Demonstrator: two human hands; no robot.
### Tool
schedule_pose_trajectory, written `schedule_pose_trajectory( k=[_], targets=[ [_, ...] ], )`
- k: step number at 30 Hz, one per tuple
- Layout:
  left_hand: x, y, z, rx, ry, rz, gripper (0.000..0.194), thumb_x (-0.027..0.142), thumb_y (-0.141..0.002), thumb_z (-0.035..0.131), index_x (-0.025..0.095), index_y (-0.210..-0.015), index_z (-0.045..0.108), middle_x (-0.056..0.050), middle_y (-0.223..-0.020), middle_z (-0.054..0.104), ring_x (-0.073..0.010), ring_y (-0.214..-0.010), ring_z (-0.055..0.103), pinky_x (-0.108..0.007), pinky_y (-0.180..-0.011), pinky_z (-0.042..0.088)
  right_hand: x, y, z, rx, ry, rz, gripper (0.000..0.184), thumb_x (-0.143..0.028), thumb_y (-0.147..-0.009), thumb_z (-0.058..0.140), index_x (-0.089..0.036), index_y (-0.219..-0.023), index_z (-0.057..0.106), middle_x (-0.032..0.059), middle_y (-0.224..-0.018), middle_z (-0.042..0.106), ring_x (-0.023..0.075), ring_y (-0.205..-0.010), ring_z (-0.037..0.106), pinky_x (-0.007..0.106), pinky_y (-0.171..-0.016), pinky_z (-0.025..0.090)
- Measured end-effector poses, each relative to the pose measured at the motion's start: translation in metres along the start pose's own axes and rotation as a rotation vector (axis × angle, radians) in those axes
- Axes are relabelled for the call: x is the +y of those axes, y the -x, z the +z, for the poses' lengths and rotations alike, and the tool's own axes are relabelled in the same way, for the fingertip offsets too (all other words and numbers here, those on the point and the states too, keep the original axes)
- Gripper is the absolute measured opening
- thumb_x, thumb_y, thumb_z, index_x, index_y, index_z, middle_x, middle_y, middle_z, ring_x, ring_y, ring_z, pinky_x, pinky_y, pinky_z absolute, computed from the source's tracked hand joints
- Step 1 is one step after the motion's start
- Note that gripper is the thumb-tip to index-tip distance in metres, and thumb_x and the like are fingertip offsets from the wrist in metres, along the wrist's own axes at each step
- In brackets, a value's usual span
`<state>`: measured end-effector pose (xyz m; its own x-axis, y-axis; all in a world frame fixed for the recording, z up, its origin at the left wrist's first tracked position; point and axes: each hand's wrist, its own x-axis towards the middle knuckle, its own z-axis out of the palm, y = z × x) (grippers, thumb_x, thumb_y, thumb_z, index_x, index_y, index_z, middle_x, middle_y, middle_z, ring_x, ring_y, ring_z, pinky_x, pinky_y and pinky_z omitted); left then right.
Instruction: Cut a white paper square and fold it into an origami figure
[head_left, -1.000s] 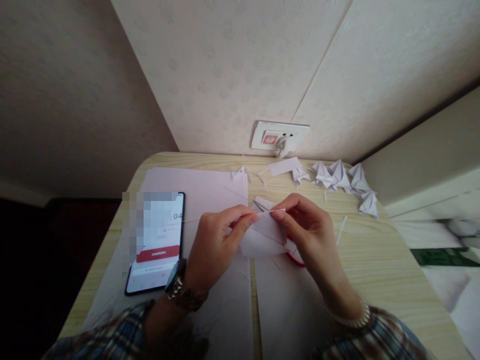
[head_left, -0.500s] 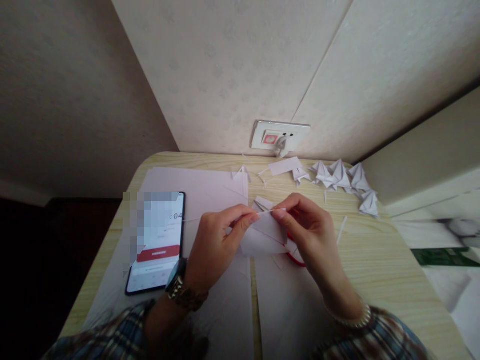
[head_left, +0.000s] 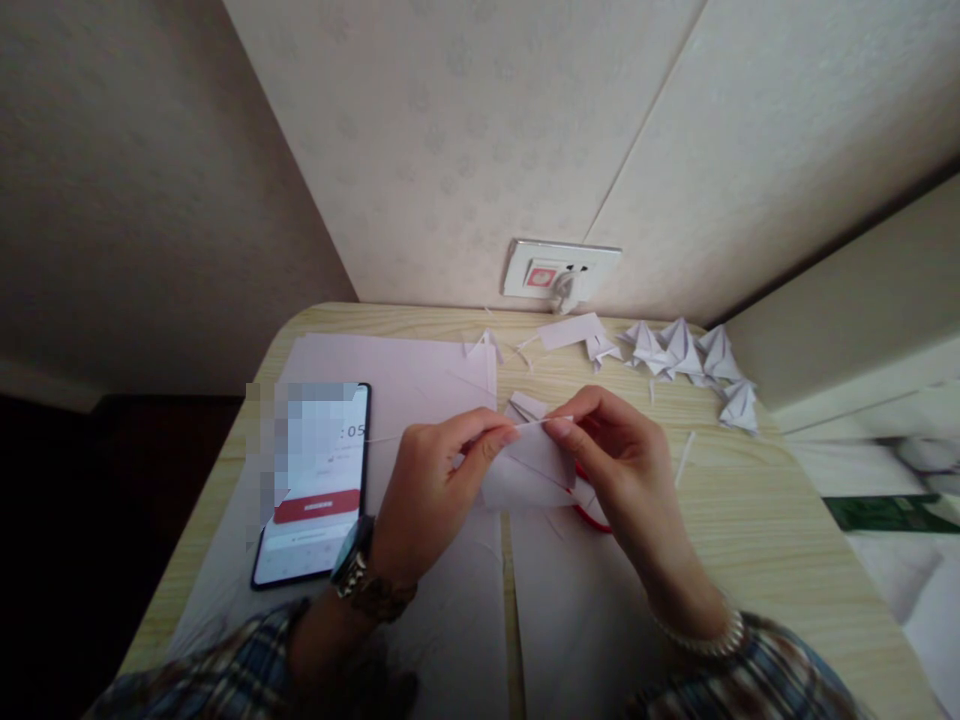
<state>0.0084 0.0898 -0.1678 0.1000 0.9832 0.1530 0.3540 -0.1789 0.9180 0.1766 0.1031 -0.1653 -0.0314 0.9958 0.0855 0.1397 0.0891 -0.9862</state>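
Between my two hands is a small white sheet of paper (head_left: pixel 536 465), held up by its top edge. My left hand (head_left: pixel 439 475), with a watch at the wrist, pinches the edge between thumb and forefinger. On the other end of that edge, my right hand (head_left: pixel 615 450) pinches in the same way. Behind the sheet a folded paper piece (head_left: pixel 525 406) shows in part. Red scissor-like handles (head_left: pixel 592 517) lie under my right hand, mostly hidden.
Left of my hands a phone (head_left: pixel 319 490) with a lit screen lies on large white paper sheets (head_left: pixel 420 380). Several folded paper figures (head_left: pixel 679 350) stand at the table's back right. Paper scraps (head_left: pixel 574 332) lie near the wall socket (head_left: pixel 562 272), which holds a plug.
The last visible digits on the phone screen went from 04 to 05. My hands and the paper have stayed practically still.
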Motion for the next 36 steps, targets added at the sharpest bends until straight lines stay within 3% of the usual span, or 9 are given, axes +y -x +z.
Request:
schedule_pose_trajectory(
  k=[16,36],
  targets=[
    [0.0007,-0.0005,-0.0001,-0.001,-0.021,0.000,0.021,0.023,-0.092,0.060,0.018,-0.075,0.071,0.004,-0.068,0.073,-0.0128,-0.062,0.063,-0.021,-0.059,0.045,-0.0007,0.0019,-0.0007,0.005,0.014,-0.004,0.013,-0.024,-0.080,0.071,-0.021,-0.069,0.065,-0.0028,-0.065,0.065,0.0121,-0.062,0.057,0.025,-0.057,0.040],
    [-0.0008,0.0008,0.0009,-0.022,-0.040,0.057,0.019,0.021,-0.092,0.059,0.018,-0.081,0.074,0.002,-0.075,0.077,-0.0133,-0.068,0.068,-0.021,-0.065,0.048,-0.0025,0.0018,0.0002,0.000,0.066,-0.025,0.016,-0.025,-0.082,0.069,-0.021,-0.068,0.062,-0.0047,-0.059,0.057,0.0104,-0.053,0.046,0.025,-0.051,0.035]
  ],
)
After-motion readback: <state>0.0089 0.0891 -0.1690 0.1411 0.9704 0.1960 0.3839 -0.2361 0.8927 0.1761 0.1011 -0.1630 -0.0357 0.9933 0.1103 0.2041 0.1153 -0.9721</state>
